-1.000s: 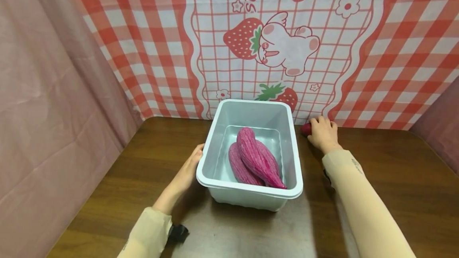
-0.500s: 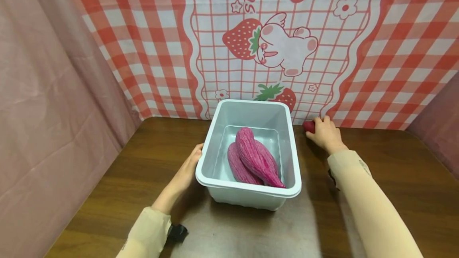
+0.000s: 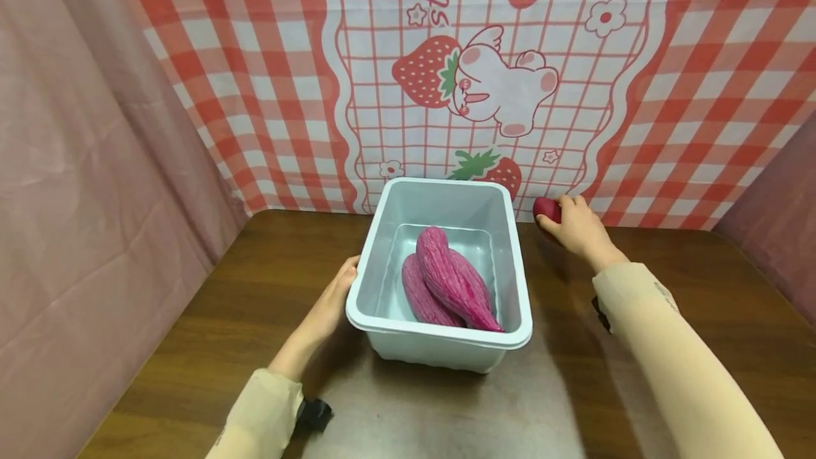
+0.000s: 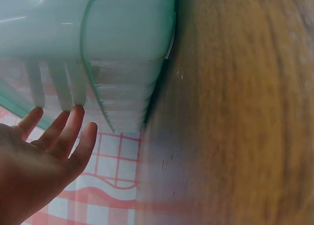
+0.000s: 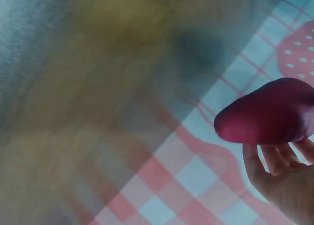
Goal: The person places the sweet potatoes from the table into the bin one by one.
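Two ribbed magenta sweet potatoes point(image 3: 449, 278), one lying across the other, are inside a pale grey plastic bin point(image 3: 440, 336). My left hand point(image 3: 319, 314) is at the bin's left side with fingers extended. In the left wrist view its fingertips point(image 4: 77, 109) meet the glossy wall, which mirrors them. Beyond the bin's right side, my right hand point(image 3: 581, 232) grips a smooth, dark red, oblong vegetable or fruit point(image 3: 547, 209) near the back curtain. The right wrist view shows this thing point(image 5: 265, 114) held against the fingers, raised off the table.
The bin stands on a brown wooden table point(image 3: 242, 317). A red-and-white checked curtain point(image 3: 274, 91) with strawberry prints closes off the back edge. Pink drapes point(image 3: 95, 197) hang at the left, with more at the right.
My right hand has taken hold of the dark red thing and lifted it slightly from the table, while the forearm swung right. The left hand and the bin keep their places.
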Demonstrator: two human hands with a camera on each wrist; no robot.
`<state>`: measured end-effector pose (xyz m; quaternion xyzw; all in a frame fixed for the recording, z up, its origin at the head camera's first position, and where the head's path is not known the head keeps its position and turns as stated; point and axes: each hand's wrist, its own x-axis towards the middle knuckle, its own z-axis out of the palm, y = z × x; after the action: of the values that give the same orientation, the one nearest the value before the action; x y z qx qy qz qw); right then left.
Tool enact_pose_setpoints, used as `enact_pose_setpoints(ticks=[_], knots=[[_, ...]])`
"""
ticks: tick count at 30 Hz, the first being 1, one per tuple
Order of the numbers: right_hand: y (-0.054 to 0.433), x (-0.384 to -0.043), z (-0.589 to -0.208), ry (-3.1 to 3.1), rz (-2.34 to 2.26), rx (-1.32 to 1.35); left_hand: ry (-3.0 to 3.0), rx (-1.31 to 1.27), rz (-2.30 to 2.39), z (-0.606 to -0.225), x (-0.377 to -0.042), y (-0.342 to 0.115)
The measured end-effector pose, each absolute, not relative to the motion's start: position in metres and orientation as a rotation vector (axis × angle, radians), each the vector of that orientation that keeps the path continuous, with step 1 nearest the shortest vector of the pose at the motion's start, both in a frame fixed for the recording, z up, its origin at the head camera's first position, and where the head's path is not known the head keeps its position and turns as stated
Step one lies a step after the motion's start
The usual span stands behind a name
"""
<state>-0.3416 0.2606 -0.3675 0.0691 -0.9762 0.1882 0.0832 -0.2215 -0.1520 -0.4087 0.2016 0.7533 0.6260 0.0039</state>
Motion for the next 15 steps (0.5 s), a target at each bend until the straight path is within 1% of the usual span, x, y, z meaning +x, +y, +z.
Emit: enact_pose_setpoints(ticks=[7, 15], knots=[[0.254, -0.333, -0.345, -2.859, 0.632, 0.257, 2.358, 0.653, 1.971, -0.409, -0.224, -0.152], [0.244, -0.317, -0.326, -2.824, 0.703, 0.243, 2.369, 0.656, 1.957, -0.41, -0.224, -0.152]])
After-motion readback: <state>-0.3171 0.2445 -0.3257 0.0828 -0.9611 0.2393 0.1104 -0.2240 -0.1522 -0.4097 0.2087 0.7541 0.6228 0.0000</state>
